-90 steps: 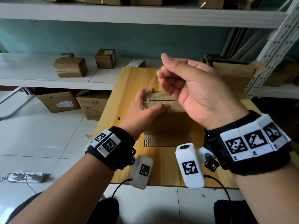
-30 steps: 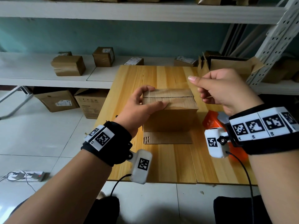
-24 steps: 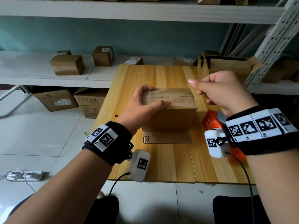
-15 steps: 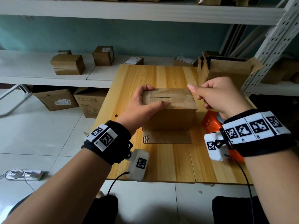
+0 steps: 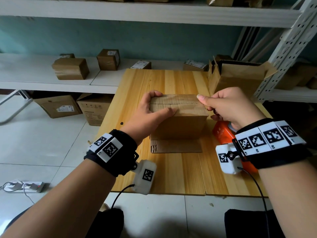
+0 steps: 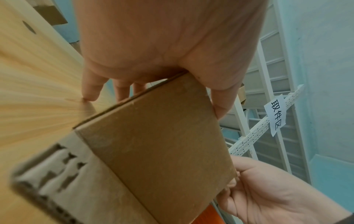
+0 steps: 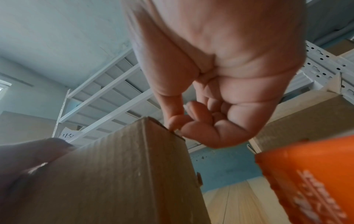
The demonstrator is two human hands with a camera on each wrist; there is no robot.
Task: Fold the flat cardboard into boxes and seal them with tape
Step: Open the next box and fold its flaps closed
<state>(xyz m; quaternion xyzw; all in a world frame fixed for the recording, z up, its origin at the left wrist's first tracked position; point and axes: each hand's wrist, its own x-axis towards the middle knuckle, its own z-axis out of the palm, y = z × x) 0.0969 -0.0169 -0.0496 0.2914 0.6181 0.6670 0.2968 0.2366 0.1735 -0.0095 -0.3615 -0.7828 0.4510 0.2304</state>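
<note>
A brown cardboard box (image 5: 180, 124) stands on the wooden table (image 5: 171, 177), its top flaps closed along a seam and one bottom flap (image 5: 176, 146) lying out toward me. My left hand (image 5: 158, 104) grips the box's top left end, thumb on the top and fingers curled over the far edge; the left wrist view shows the box (image 6: 162, 151) under that palm. My right hand (image 5: 201, 98) pinches thumb and forefinger at the top right edge, on a faintly visible strip of clear tape. The right wrist view shows this pinch (image 7: 176, 128) at the box corner (image 7: 114, 174). An orange tape dispenser (image 5: 221, 133) lies under my right wrist.
An open cardboard box (image 5: 238, 79) stands at the table's back right corner. Small sealed boxes (image 5: 70, 68) sit on the white shelf behind. A perforated metal rack upright (image 5: 283, 48) rises at the right. Cartons (image 5: 58, 105) and a power strip (image 5: 24, 186) lie on the floor at the left.
My right hand has come down from a raised pinch above the box to the top right edge. The left hand has kept its grip and the box has stayed put.
</note>
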